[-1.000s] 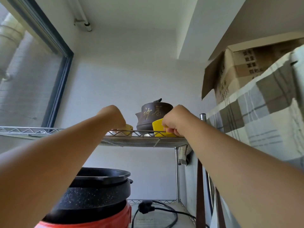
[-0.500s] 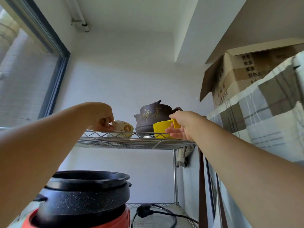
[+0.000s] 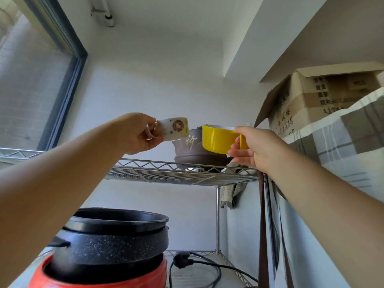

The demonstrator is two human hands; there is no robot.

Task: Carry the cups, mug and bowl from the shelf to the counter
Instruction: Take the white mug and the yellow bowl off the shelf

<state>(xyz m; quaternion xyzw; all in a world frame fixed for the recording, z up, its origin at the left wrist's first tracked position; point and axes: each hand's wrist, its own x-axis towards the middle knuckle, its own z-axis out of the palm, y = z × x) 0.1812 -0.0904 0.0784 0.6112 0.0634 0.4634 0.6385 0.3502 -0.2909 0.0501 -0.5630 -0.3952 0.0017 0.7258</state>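
Cups are in both my hands, lifted clear above the wire shelf (image 3: 166, 175). My left hand (image 3: 135, 134) grips a small white cup (image 3: 174, 128) by its handle, tilted. My right hand (image 3: 252, 147) grips a yellow mug (image 3: 218, 139) by its handle. Just behind them, a brown clay teapot (image 3: 193, 152) sits on the shelf. Below stands a black pot (image 3: 112, 240).

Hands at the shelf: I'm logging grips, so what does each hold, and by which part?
Left hand holds the white cup by its handle; right hand holds the yellow mug by its handle.
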